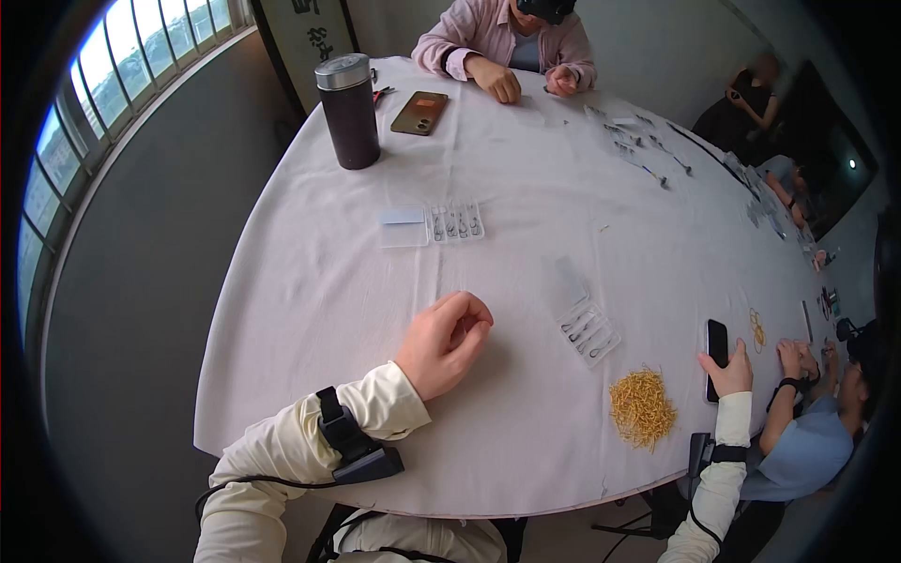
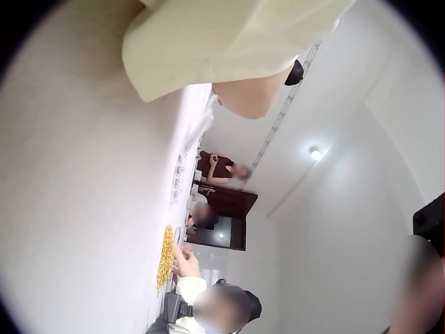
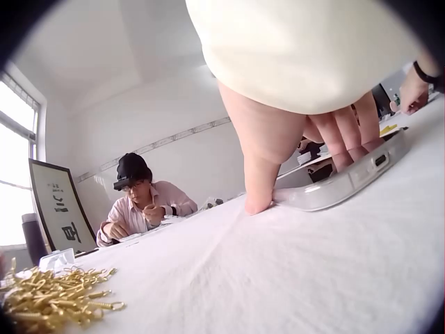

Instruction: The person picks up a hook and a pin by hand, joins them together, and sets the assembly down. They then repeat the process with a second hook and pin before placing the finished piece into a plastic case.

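My left hand (image 1: 445, 342) rests on the white tablecloth, its fingers loosely curled and nothing seen in them. In the left wrist view the sleeve hides most of it. My right hand (image 1: 729, 377) grips a smartphone (image 1: 717, 343) lying on the table, thumb at its near-left edge and fingers across it. The right wrist view shows the phone's clear case (image 3: 334, 191), with the fingers over the dark screen. Left of that hand lies a pile of small gold spring-like pieces with loops (image 1: 643, 408). An open clear box of dark fishing hooks (image 1: 588, 330) sits between my hands.
Another open hook box (image 1: 457, 225) lies farther off. Beyond it stand a dark tumbler (image 1: 349, 117) and a second phone (image 1: 419, 113). A person in pink (image 1: 511, 42) sits across; one in blue (image 1: 807, 427) sits at right. Yellow bands (image 1: 756, 328) lie past the held phone.
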